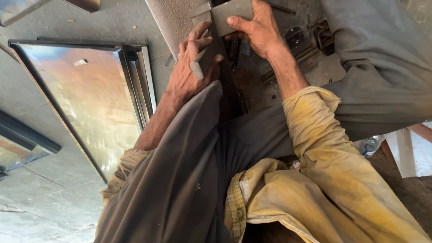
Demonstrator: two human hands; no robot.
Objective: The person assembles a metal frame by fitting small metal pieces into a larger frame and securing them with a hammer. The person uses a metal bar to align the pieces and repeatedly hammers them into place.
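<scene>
The right hand [256, 29] pinches a flat grey metal plate [231, 13] at the far edge of the view, thumb on its near face. The left hand [193, 72] curls shut around a dark metal bar [227, 85], whose long axis runs near to far, its far end under the plate. A shiny framed panel [90, 99] lies on the floor at left.

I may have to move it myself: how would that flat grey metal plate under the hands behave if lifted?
The grey metal plate looks stiff: flat, straight-edged, unbent under the right hand. Probably heavy for its size, being solid metal. Its smooth face may be slippery; it would not roll.
</scene>
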